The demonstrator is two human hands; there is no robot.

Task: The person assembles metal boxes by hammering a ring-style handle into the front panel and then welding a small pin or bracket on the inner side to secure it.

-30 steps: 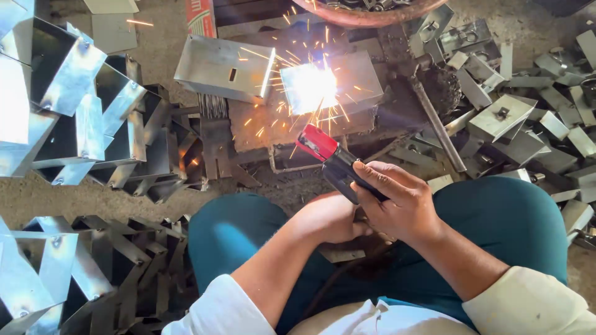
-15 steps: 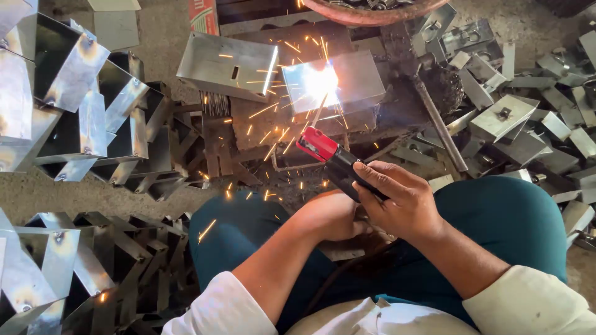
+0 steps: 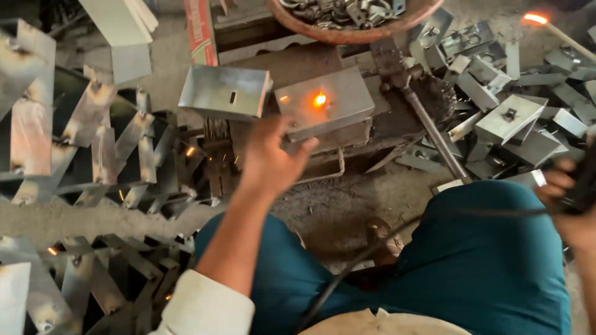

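My left hand (image 3: pixel 270 158) reaches forward, fingers spread, its fingertips at the near left corner of a grey sheet-metal box (image 3: pixel 338 93). An orange weld spot (image 3: pixel 320 99) glows on top of that box. My right hand (image 3: pixel 568 205) is at the right edge of the view, closed on a black welding electrode holder (image 3: pixel 583 186). The holder's rod runs up to a glowing tip (image 3: pixel 534 18) at the top right, well away from the box. A dark cable (image 3: pixel 347 273) runs back across my lap.
A second metal box (image 3: pixel 223 90) lies left of the first. Stacks of welded metal strips (image 3: pixel 93 142) fill the left side. Loose metal brackets (image 3: pixel 509 118) are piled at right, beside a steel bar (image 3: pixel 434 133). A round bowl (image 3: pixel 347 34) of small parts sits at the top.
The arc has stopped and only a glowing spot remains. My right hand has swung the holder away to the right. My left hand has let go of it and reached to the box.
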